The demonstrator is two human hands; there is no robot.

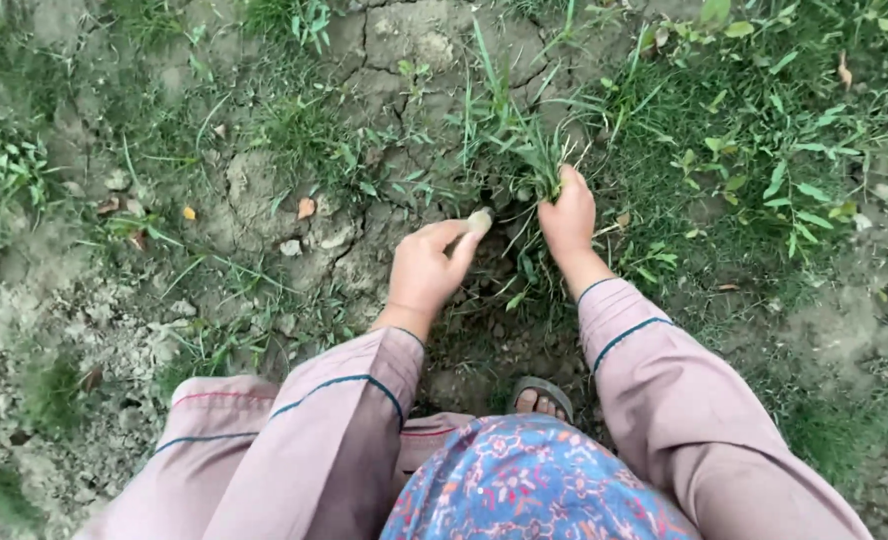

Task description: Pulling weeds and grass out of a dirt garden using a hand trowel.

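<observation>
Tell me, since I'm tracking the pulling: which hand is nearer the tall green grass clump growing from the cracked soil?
Right. The right hand grips the tall green grass clump at its base; the left hand sits apart, lower left, holding a small pale object.

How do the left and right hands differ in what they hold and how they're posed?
The left hand holds a pale handle, its tool end hidden; the right hand grips a grass tuft. The left reaches in from the side; the right is fisted, reaching farther forward. Both wear mauve sleeves and work cracked soil.
</observation>
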